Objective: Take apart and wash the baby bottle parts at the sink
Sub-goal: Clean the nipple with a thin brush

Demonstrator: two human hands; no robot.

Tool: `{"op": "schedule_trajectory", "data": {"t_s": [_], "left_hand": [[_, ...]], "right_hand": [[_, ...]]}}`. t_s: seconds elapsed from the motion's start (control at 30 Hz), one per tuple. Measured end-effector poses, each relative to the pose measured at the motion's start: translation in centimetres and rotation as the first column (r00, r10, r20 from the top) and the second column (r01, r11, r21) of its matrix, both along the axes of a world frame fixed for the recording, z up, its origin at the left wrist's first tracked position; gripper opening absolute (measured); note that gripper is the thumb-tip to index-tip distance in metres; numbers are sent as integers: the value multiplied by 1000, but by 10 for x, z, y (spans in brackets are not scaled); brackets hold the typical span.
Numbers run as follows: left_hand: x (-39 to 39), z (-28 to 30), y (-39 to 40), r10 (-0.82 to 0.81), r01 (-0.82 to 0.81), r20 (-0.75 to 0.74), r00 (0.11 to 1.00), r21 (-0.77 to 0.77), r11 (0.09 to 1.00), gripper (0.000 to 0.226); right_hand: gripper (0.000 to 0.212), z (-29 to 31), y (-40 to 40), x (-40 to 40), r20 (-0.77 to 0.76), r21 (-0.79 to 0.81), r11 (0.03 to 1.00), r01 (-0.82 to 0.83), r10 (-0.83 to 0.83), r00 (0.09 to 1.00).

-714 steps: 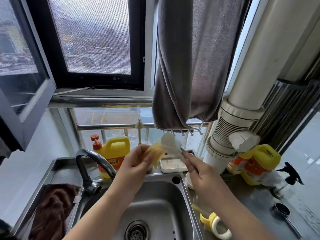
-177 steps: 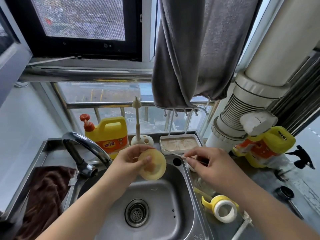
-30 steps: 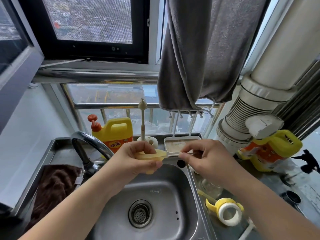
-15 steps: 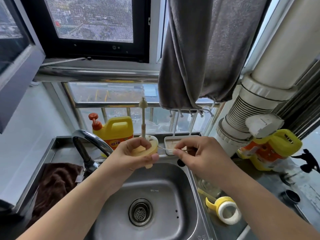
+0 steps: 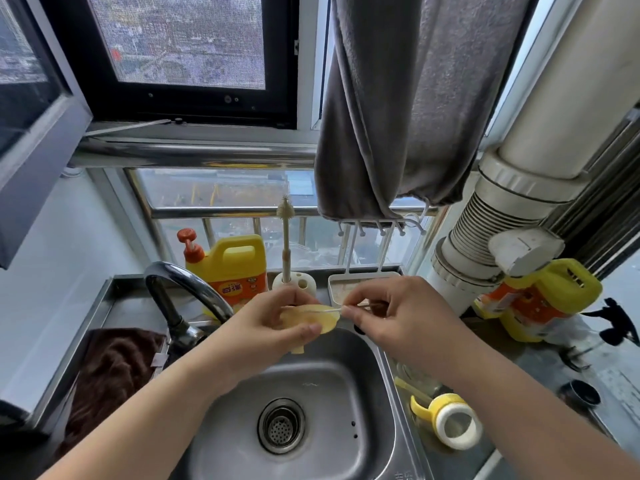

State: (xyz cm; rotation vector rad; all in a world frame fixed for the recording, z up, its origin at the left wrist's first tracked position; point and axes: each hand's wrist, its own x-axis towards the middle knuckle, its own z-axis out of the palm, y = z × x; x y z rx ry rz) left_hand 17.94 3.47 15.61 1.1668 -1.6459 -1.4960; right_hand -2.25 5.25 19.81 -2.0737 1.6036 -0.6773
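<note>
My left hand (image 5: 270,323) grips a yellowish silicone bottle nipple (image 5: 313,318) above the back of the steel sink (image 5: 367,410). Its tip points down below my fingers. My right hand (image 5: 391,317) pinches a thin white brush (image 5: 325,309) whose end lies across the nipple's base. A yellow bottle collar with handles (image 5: 450,420) lies on the counter right of the sink, with the clear bottle body (image 5: 420,379) just behind it, partly hidden by my right forearm.
The tap (image 5: 183,296) curves at the left beside a brown cloth (image 5: 110,372). Behind the sink stand a yellow detergent jug (image 5: 232,268), a bottle brush in its stand (image 5: 285,244) and a white tray (image 5: 337,289). A second jug (image 5: 543,299) sits right.
Both hands have come slightly lower and closer together. The nipple has tilted so more of its base faces up, and the thin brush now lies across it.
</note>
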Motion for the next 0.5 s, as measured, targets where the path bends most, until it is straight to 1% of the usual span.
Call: {"op": "schedule_trajectory", "data": {"t_s": [0.1,0.17,0.23,0.3,0.33,0.43,0.5], "left_hand": [[-7,0,2,-5,16,86,996,-128,992,27],[-5,1,3,-3,14,79,997,-141,990,27],[0,2,2,13,-1,79,997,-152,988,20],[3,3,2,29,-6,113,993,-192,981,8],[3,3,2,36,-5,142,989,-218,976,7],[-1,5,4,79,7,263,962,-310,951,13],[-3,7,5,110,4,303,947,-351,936,15]], "right_hand": [[7,2,3,7,-95,-29,999,-25,22,995],[8,5,3,5,-131,-29,999,-30,25,991],[8,8,3,-3,-148,-19,1000,-6,3,989],[8,9,2,-9,-171,-9,1000,19,-21,985],[9,9,2,-10,-181,-8,1000,22,-23,983],[10,8,2,-3,-222,-58,998,-4,-8,975],[12,8,0,3,-242,-94,995,-21,-3,970]]}}
